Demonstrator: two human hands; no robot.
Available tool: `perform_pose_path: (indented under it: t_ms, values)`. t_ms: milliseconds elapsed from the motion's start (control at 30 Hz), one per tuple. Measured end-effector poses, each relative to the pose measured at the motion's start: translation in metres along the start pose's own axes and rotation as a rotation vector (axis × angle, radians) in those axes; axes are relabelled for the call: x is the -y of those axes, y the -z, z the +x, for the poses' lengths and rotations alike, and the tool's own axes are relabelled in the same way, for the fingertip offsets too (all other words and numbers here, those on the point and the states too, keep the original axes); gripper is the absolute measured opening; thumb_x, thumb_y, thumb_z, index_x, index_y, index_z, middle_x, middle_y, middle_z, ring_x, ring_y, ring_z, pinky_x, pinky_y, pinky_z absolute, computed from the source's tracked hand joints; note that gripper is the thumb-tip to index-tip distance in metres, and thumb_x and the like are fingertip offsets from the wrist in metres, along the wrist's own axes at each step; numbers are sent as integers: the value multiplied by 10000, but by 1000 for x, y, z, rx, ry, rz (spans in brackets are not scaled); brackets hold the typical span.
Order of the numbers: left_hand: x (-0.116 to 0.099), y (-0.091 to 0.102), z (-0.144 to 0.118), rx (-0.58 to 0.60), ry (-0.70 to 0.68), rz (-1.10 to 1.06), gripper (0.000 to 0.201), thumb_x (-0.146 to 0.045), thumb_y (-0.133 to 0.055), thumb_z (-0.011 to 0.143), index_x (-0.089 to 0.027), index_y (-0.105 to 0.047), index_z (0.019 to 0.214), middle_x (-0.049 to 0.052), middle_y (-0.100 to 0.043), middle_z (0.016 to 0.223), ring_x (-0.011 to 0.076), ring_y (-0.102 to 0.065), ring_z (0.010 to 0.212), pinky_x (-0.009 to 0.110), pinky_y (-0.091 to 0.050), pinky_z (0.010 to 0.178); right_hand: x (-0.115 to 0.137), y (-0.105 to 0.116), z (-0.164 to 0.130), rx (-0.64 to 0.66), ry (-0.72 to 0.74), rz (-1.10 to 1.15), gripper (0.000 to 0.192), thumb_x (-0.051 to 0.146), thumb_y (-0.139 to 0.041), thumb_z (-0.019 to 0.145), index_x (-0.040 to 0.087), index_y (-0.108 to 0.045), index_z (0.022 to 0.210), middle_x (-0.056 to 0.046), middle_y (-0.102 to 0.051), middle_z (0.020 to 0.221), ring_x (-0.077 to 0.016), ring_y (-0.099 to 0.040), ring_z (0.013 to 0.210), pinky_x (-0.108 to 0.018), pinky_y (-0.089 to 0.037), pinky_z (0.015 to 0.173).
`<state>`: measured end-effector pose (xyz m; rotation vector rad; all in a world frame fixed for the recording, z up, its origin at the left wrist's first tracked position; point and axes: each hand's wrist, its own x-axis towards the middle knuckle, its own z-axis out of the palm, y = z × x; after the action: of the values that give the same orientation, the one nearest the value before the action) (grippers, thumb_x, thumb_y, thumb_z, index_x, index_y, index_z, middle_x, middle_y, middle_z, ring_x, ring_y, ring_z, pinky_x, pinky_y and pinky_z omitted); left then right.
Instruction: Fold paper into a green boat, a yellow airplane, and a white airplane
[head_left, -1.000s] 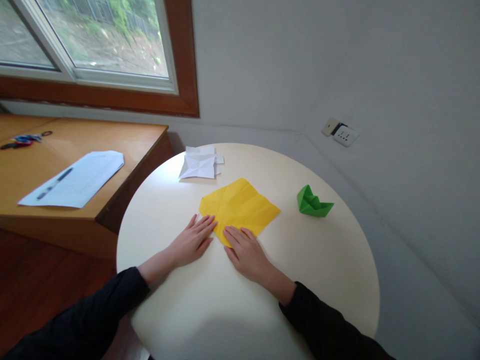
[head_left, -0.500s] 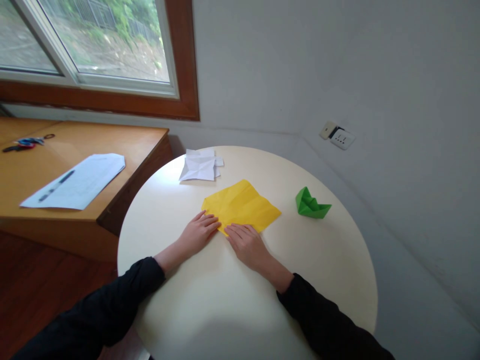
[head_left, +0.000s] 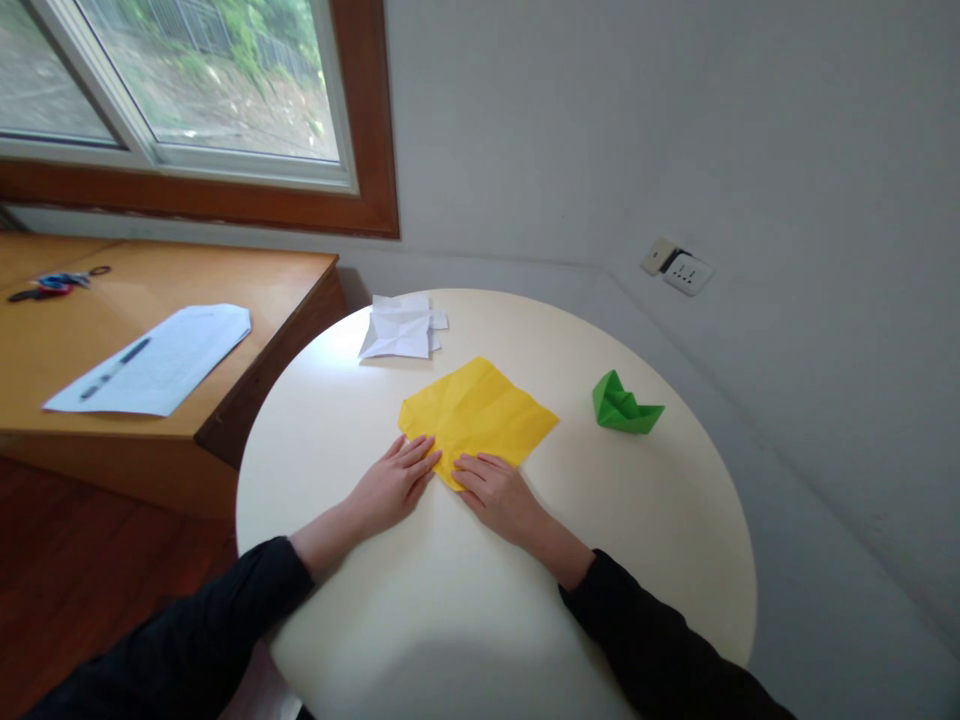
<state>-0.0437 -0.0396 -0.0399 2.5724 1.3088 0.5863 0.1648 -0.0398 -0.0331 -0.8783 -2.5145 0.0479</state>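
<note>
The left hand (head_left: 388, 490) and right hand (head_left: 496, 498) lie flat, gripping nothing, on the lower edge of a creased yellow paper sheet (head_left: 484, 405) mid-frame; its left corner seems folded in, its right unfolded. At centre-right sits a folded green paper boat (head_left: 622, 412), apparently complete.

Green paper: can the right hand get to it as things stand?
Probably yes: the right hand lies at the near edge of the yellow paper, and the green paper sits farther right on the same table, with nothing visible standing between them.
</note>
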Motion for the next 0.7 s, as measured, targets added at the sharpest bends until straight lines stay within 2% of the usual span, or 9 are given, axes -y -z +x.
perform_pose_path:
  t_ms: [100, 200, 333, 433, 533, 633, 700]
  values:
    - [-1, 3, 3, -26, 40, -31, 312, -264, -428, 884, -165, -632, 1098, 139, -581, 1241, 253, -514, 1179, 498, -320, 1043, 0, 1, 2, -33, -62, 57, 134, 178, -520, 861, 178, -645, 911, -68, -701, 968, -182, -636, 925, -331, -469, 864]
    - [-2, 7, 10, -89, 85, -100, 249, -272, -463, 867, -172, -687, 913, 122, -651, 1123, 236, -574, 1084, 448, -394, 992, -2, 2, 8, -47, -215, 128, 147, 209, -515, 875, 183, -655, 837, -45, -713, 867, -164, -652, 803, -287, -488, 767]
    - [-5, 9, 17, -149, 154, -201, 205, -267, -495, 841, -184, -667, 767, 98, -667, 1051, 222, -604, 975, 401, -463, 899, -7, 9, 21, 11, -386, 166, 178, 230, -540, 864, 178, -639, 727, -19, -686, 713, -156, -627, 658, -248, -461, 608]
    - [-5, 10, 20, -155, 179, -223, 197, -252, -496, 834, -181, -646, 729, 94, -672, 1016, 219, -610, 938, 405, -456, 890, -11, 13, 30, 29, -456, 183, 205, 245, -554, 855, 176, -620, 674, -5, -655, 648, -151, -600, 596, -243, -437, 562]
    - [-3, 8, 19, -156, 170, -223, 170, -234, -498, 828, -188, -630, 730, 85, -671, 1006, 210, -608, 934, 394, -451, 885, -14, 13, 31, 14, -438, 246, 184, 234, -555, 852, 178, -625, 692, -5, -664, 673, -147, -609, 621, -242, -452, 583]
    - [0, 6, 16, -135, 109, -199, 111, -205, -516, 804, -197, -627, 810, 79, -659, 1040, 204, -593, 984, 386, -424, 917, -16, 7, 21, -24, -300, 289, 46, 199, -608, 807, 180, -649, 803, -32, -702, 840, -161, -642, 783, -266, -480, 710]
    - [0, 5, 15, -126, 84, -163, 140, -189, -521, 794, -202, -621, 892, 77, -656, 1061, 206, -585, 1015, 420, -372, 967, -18, 4, 13, -47, -211, 234, 79, 158, -614, 789, 186, -658, 849, -46, -706, 931, -179, -643, 866, -303, -474, 781]
